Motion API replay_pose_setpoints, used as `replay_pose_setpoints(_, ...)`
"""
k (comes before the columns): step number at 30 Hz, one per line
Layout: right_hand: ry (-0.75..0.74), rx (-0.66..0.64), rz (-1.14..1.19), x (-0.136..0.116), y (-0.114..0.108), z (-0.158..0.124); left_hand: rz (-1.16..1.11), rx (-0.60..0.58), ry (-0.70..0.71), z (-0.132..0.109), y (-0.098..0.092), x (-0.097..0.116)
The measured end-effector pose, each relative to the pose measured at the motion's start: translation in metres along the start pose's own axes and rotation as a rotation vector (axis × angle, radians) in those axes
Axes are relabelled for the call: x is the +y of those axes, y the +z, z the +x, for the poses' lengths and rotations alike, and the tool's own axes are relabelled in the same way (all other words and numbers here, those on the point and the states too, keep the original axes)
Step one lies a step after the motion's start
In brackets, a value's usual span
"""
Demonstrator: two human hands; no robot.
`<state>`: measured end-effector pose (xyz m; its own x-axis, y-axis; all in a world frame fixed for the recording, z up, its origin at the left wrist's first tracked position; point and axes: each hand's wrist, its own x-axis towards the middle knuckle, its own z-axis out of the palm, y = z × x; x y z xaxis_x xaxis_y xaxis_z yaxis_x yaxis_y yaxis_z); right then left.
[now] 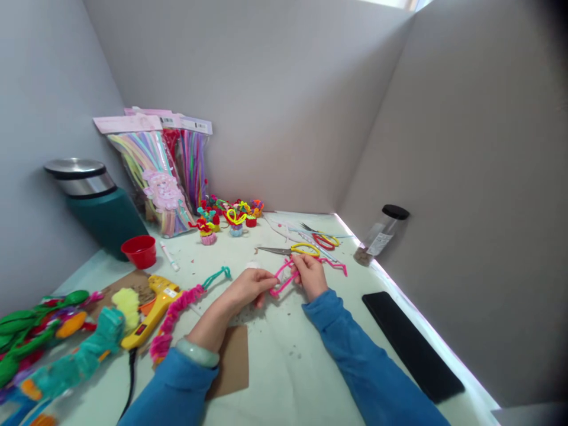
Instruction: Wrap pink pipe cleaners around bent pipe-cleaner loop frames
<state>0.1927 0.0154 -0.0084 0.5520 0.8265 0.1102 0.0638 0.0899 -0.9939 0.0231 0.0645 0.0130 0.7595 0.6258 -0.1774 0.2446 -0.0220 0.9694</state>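
A bent pink pipe cleaner [287, 284] is pinched between my two hands over the middle of the table. My left hand [252, 287] grips its near left corner with thumb and forefinger. On its right side, my right hand [309, 276] holds it with closed fingers. The pink wire forms an angular loop, and a zigzag pink length stretches to the right past my right hand. Just beyond the hands lie yellow-handled scissors [306, 249]. A second pair of scissors [323, 240], with red and yellow handles, lies farther back.
At left are a yellow glue gun [153, 313], a red cup [139, 253], a teal bottle [104, 213] and fuzzy craft pieces [93, 337]. Bagged pipe cleaners [148, 177] lean on the wall. Right are a clear jar [382, 235] and black slab [410, 343]. Cardboard [233, 361] lies near my left forearm.
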Motion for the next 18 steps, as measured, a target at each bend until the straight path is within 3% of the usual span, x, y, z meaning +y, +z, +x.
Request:
replay_pose_setpoints(2,-0.045,0.05,-0.054,-0.003,-0.002,0.0,-0.035,0.079,-0.017,0.0,-0.004,0.004)
replay_pose_setpoints(5,-0.244,0.14,-0.283,-0.018,-0.003,-0.009,-0.124,0.291,0.029,-0.005,-0.02,0.022)
replay_pose_setpoints(7,-0.392,-0.017,-0.454,-0.032,0.005,-0.028,-0.156,0.357,0.112,-0.013,-0.035,0.039)
replay_pose_setpoints(10,-0.508,-0.615,-0.583,-0.05,0.029,-0.074,-0.146,0.366,0.206,-0.029,-0.053,0.065)
replay_pose_setpoints(11,-0.572,-0.75,-0.627,-0.053,0.04,-0.091,-0.138,0.372,0.219,-0.034,-0.058,0.072)
replay_pose_setpoints(12,-0.636,-0.8,-0.685,-0.055,0.05,-0.107,-0.133,0.38,0.224,-0.039,-0.061,0.077)
replay_pose_setpoints(14,-0.695,-0.773,-0.806,-0.054,0.067,-0.133,-0.13,0.404,0.223,-0.046,-0.066,0.082)
replay_pose_setpoints(18,-0.635,-0.708,-0.92,-0.049,0.084,-0.15,-0.131,0.428,0.206,-0.055,-0.067,0.077)
